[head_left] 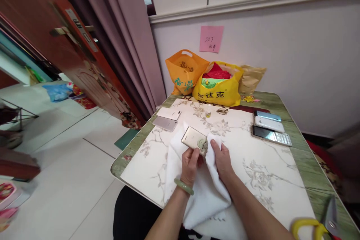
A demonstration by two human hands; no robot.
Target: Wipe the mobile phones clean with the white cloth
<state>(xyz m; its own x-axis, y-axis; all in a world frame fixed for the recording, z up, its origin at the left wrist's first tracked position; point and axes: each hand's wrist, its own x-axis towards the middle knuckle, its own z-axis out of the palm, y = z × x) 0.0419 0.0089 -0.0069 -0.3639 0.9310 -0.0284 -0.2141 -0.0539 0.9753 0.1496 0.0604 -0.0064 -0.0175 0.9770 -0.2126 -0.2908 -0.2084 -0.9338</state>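
Note:
My left hand (190,163), with a green bangle (183,186) on its wrist, grips a gold smartphone (193,137) by its lower edge. The phone's back faces up, and a round grey-green ornament sits near one end. Closed on a white cloth (204,197), my right hand (224,157) holds a fold of it just beside the phone. The cloth touches the phone's right end and drapes down over the table's front edge.
Two phones (165,123) lie at the left; several more, including a keypad phone (271,136), lie at the right. An orange bag (184,73) and a yellow bag (218,90) stand at the back. Yellow-handled scissors (309,227) rest at the near right corner.

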